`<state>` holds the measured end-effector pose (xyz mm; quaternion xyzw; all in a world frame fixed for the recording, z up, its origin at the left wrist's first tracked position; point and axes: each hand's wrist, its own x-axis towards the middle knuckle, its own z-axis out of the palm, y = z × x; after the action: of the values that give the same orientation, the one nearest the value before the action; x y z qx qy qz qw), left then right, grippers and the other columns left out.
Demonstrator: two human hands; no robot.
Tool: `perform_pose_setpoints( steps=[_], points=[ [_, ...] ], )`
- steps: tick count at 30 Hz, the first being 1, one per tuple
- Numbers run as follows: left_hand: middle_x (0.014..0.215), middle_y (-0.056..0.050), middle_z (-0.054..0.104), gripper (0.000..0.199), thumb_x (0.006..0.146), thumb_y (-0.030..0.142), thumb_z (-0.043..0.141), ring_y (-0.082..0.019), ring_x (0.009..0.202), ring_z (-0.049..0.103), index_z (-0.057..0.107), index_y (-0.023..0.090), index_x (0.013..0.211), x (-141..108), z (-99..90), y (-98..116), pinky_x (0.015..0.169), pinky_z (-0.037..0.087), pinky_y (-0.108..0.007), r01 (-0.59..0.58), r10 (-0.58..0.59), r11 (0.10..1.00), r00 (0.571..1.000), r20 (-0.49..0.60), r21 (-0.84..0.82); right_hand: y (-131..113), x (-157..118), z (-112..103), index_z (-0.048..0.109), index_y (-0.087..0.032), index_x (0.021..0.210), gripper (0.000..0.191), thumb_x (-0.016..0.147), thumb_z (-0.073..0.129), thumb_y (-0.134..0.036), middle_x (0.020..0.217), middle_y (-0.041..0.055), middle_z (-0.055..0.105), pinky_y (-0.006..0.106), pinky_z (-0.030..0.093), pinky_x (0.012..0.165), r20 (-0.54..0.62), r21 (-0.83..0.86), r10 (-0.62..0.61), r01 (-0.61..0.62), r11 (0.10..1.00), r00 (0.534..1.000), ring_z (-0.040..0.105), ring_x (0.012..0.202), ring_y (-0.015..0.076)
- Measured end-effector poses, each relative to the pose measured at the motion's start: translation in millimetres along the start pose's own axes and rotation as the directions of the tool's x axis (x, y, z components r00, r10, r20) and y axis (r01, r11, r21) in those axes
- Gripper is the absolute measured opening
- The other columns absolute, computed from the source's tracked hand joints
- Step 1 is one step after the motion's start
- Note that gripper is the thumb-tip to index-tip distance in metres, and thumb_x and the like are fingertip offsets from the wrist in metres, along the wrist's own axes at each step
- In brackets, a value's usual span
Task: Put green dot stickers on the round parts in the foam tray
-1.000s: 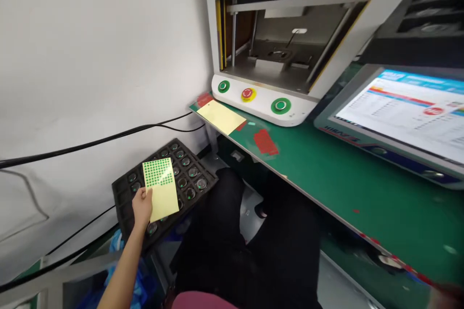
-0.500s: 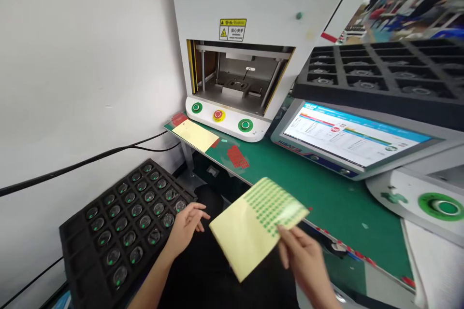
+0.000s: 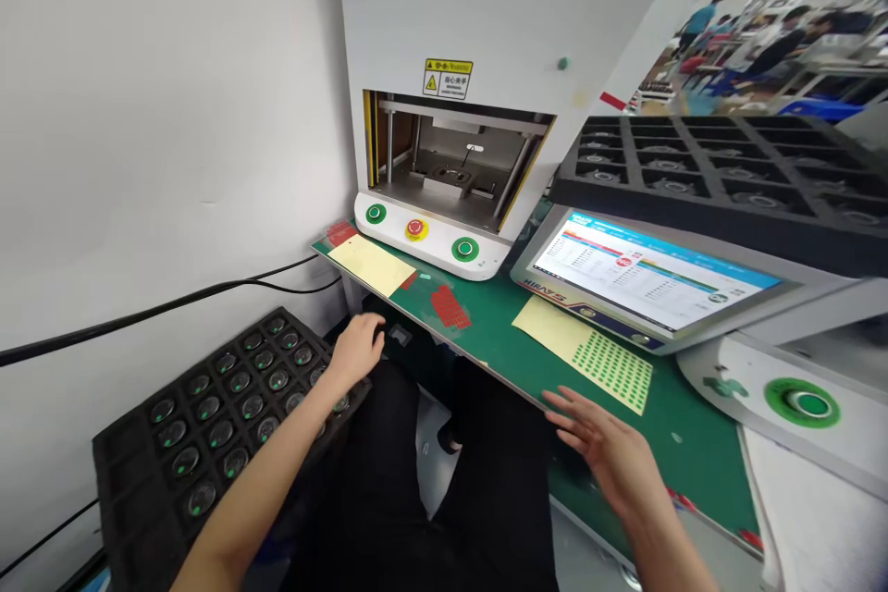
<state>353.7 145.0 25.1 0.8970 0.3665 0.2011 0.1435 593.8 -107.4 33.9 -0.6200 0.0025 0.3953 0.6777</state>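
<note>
Sticker sheet (image 3: 586, 354) now lying on the bench (image 3: 527, 333); your right hand (image 3: 610, 449) is hovering spread, empty; left hand (image 3: 357, 351) is reaching, loosely open, above the tray (image 3: 159, 472) corner.

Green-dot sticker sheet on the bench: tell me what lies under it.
The sticker sheet lies flat on the green mat, its far edge by the monitor. Anything beneath it is covered. The right hand hovers near it, open.

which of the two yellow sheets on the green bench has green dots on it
The sticker sheet in front of the monitor, nearest the right hand. The plain sheet by the press has none.
</note>
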Motion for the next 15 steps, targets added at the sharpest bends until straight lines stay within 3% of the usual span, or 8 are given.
perform_pose_setpoints(
  steps=[3,5,7,11,13,15],
  points=[
    [0.143,-0.016,0.043,0.051,0.080,0.002,0.050,-0.031,0.133,0.036,0.048,0.007,0.132,38,2.0,-20,0.112,0.031,-0.048,-0.080,0.082,0.989,0.997,-0.006,0.124,7,-17,5,0.068,-0.011,0.091,0.067,0.039,0.090,-0.047,0.090,0.0117,0.072,0.021,0.058,0.053,0.044,-0.066,-0.083,0.086,0.994,0.996,0.066,0.064,0.0186],
    [0.144,-0.016,0.043,0.058,0.076,-0.002,0.053,-0.032,0.137,0.032,0.048,0.007,0.133,58,1.5,-31,0.115,0.025,-0.052,-0.148,0.143,0.973,0.989,0.036,0.179,11,-26,5,0.070,-0.012,0.085,0.066,0.039,0.089,-0.055,0.086,0.0112,0.072,0.023,0.058,0.054,0.070,-0.121,-0.123,0.131,0.984,0.990,0.065,0.062,0.0185],
    [0.132,-0.015,0.055,0.048,0.076,-0.004,0.054,-0.031,0.132,0.041,0.059,0.009,0.122,73,-0.8,-38,0.114,0.027,-0.051,-0.214,0.201,0.953,0.976,0.081,0.216,15,-33,3,0.071,-0.013,0.082,0.066,0.040,0.087,-0.060,0.084,0.0111,0.072,0.025,0.059,0.056,0.080,-0.175,-0.148,0.160,0.971,0.986,0.066,0.063,0.0193],
    [0.095,-0.009,0.072,0.022,0.080,-0.001,0.057,-0.024,0.110,0.061,0.072,0.015,0.082,92,-12.2,-44,0.104,0.043,-0.039,-0.318,0.301,0.912,0.948,0.102,0.260,26,-36,-2,0.071,-0.014,0.077,0.069,0.039,0.082,-0.071,0.078,0.0112,0.071,0.028,0.058,0.057,0.090,-0.282,-0.168,0.187,0.941,0.982,0.065,0.061,0.0197],
    [0.085,-0.006,0.073,0.020,0.078,0.001,0.062,-0.024,0.104,0.063,0.072,0.018,0.075,96,-23.6,-44,0.096,0.048,-0.037,-0.325,0.327,0.903,0.944,0.040,0.281,31,-35,-3,0.071,-0.015,0.077,0.072,0.041,0.078,-0.076,0.076,0.0111,0.071,0.028,0.057,0.059,0.115,-0.347,-0.185,0.214,0.913,0.976,0.065,0.061,0.0199],
    [0.086,-0.008,0.073,0.017,0.078,0.003,0.063,-0.027,0.101,0.064,0.073,0.017,0.081,94,-39.4,-40,0.090,0.049,-0.042,-0.273,0.318,0.911,0.943,-0.103,0.310,34,-34,-1,0.071,-0.015,0.078,0.073,0.044,0.075,-0.079,0.076,0.0111,0.071,0.029,0.057,0.062,0.149,-0.392,-0.208,0.251,0.885,0.967,0.065,0.064,0.0205]
  ],
)
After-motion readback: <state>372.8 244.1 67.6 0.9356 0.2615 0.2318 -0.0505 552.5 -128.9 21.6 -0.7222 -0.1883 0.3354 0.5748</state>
